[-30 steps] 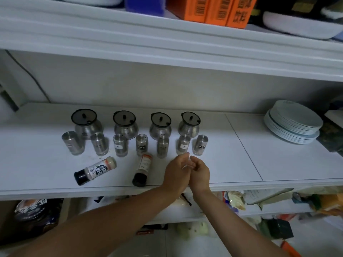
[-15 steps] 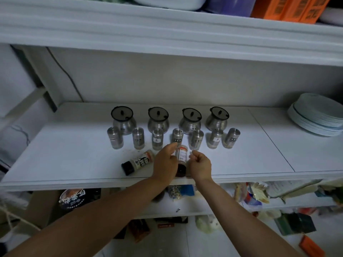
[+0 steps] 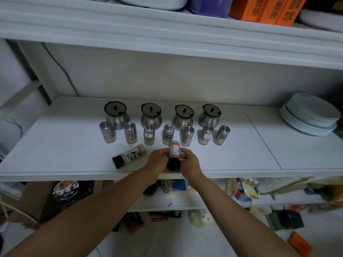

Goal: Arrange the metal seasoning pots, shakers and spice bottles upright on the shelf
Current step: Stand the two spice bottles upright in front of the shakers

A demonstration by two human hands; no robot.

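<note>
Orange-label bottle (image 3: 174,151) held at shelf (image 3: 55,154) front edge; left hand (image 3: 157,160) and right hand (image 3: 189,161) grip curled round it. Second bottle (image 3: 130,155) laid sideways just left. Shakers (image 3: 168,134), pots (image 3: 151,118) stood upright behind.

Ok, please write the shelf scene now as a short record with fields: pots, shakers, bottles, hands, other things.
metal pots: four, upright, back row on the shelf
shakers: seven, upright, row before the pots
lying bottle: on its side, left of the hands
held bottle: between both hands, black cap toward the camera, not upright
left hand: grips held bottle
right hand: grips its other side
plates: stack, right end
</note>
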